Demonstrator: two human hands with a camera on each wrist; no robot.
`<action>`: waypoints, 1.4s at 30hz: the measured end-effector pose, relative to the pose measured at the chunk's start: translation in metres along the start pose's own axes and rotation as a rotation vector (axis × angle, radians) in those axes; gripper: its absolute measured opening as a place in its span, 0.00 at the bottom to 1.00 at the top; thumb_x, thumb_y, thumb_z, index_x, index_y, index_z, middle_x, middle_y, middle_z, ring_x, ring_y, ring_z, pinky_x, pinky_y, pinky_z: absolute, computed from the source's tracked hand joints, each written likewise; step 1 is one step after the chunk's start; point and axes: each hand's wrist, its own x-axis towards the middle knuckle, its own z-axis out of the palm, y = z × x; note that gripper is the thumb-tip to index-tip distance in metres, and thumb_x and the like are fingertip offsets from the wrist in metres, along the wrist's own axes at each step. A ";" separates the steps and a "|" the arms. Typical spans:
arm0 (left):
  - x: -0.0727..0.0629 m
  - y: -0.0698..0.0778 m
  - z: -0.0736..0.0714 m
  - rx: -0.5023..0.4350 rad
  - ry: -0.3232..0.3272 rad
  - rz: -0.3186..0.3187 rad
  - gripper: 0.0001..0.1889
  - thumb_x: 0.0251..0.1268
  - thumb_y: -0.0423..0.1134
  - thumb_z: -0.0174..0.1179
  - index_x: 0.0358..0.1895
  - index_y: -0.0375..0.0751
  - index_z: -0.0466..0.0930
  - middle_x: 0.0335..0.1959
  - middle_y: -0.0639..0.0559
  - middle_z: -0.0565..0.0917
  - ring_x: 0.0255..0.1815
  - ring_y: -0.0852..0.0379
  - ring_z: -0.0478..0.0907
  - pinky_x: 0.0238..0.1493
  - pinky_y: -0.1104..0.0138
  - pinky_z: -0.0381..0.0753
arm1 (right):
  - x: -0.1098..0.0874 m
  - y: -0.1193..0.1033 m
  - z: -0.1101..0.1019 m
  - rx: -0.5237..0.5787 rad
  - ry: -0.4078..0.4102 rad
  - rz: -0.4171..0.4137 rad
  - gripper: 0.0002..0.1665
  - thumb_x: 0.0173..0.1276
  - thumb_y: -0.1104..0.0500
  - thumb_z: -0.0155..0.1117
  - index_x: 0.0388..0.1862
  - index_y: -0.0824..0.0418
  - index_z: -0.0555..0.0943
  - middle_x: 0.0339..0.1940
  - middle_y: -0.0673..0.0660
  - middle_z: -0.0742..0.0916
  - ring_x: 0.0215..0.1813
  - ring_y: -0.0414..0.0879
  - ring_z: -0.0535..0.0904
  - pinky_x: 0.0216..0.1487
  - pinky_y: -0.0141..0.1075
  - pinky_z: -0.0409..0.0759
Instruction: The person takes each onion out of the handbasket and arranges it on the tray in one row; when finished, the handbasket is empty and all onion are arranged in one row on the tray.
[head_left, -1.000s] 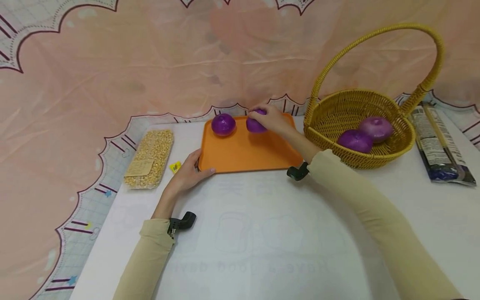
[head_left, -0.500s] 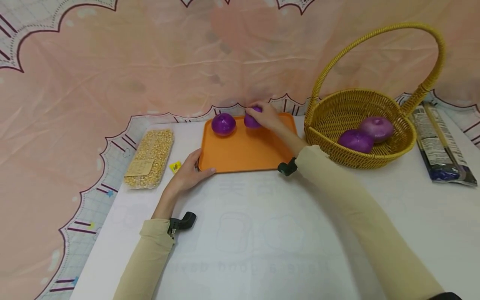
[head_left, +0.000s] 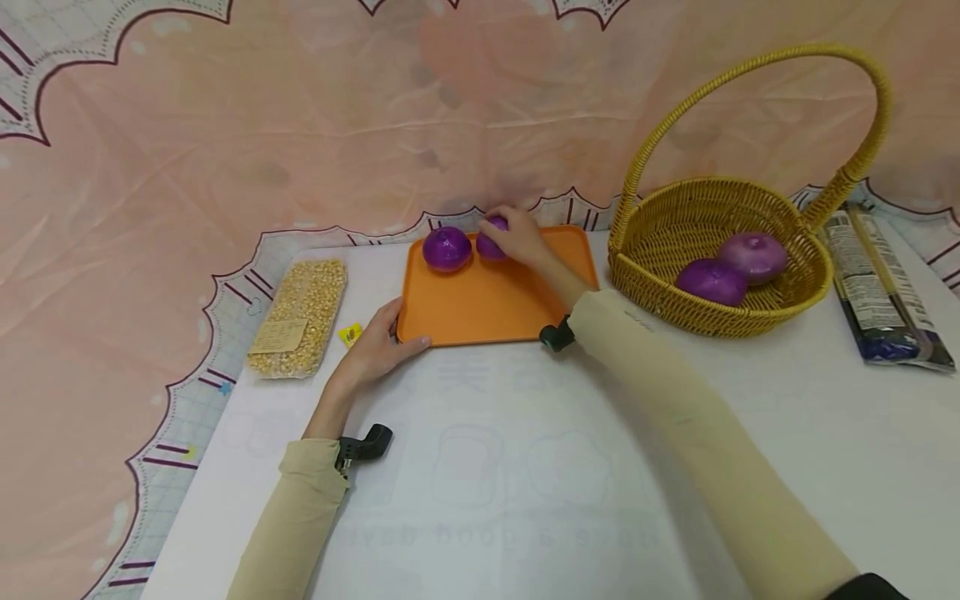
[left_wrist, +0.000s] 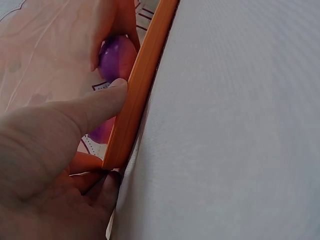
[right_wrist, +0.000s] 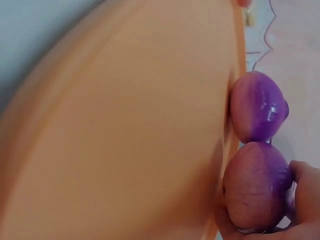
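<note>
My right hand [head_left: 521, 237] grips a shiny purple onion [head_left: 490, 242] at the back of the orange tray [head_left: 487, 310]. A second purple onion [head_left: 447, 249] sits to its left, near the tray's back left corner; in the right wrist view the held onion [right_wrist: 256, 187] and the other onion [right_wrist: 257, 106] appear to touch. At the tray's front left corner, my left hand [head_left: 377, 346] holds on, its thumb [left_wrist: 107, 100] against the front rim and its fingers around the side, partly hidden.
A yellow wicker basket [head_left: 648, 292] with a tall handle stands right of the tray, holding two onions [head_left: 711, 282]. Beyond it lies a dark plastic packet [head_left: 885, 292]. A bag of corn kernels [head_left: 298, 317] and a small yellow wrapper [head_left: 350, 334] lie left of the tray.
My right hand has moved left along the back of the tray with the onion, bringing it close beside the other one. My left hand and the tray have stayed put.
</note>
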 end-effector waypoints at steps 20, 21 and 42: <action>-0.001 0.000 0.002 0.005 0.007 -0.002 0.48 0.65 0.53 0.61 0.78 0.39 0.43 0.80 0.39 0.47 0.81 0.43 0.44 0.80 0.48 0.45 | 0.004 -0.003 0.025 -0.038 0.031 -0.026 0.24 0.72 0.50 0.56 0.57 0.65 0.79 0.58 0.64 0.83 0.62 0.56 0.76 0.67 0.43 0.74; -0.001 0.000 0.002 0.007 0.007 -0.001 0.48 0.65 0.53 0.61 0.78 0.39 0.43 0.79 0.39 0.47 0.81 0.42 0.44 0.80 0.48 0.45 | 0.004 -0.003 0.026 -0.041 0.026 -0.021 0.24 0.73 0.49 0.55 0.58 0.65 0.78 0.58 0.65 0.82 0.62 0.57 0.75 0.67 0.44 0.74; 0.001 -0.001 0.001 0.022 0.004 -0.004 0.48 0.65 0.53 0.61 0.78 0.37 0.42 0.80 0.39 0.47 0.81 0.42 0.43 0.80 0.48 0.45 | 0.001 -0.005 0.026 -0.062 -0.063 0.048 0.26 0.75 0.44 0.51 0.62 0.59 0.71 0.67 0.67 0.70 0.69 0.60 0.67 0.71 0.49 0.69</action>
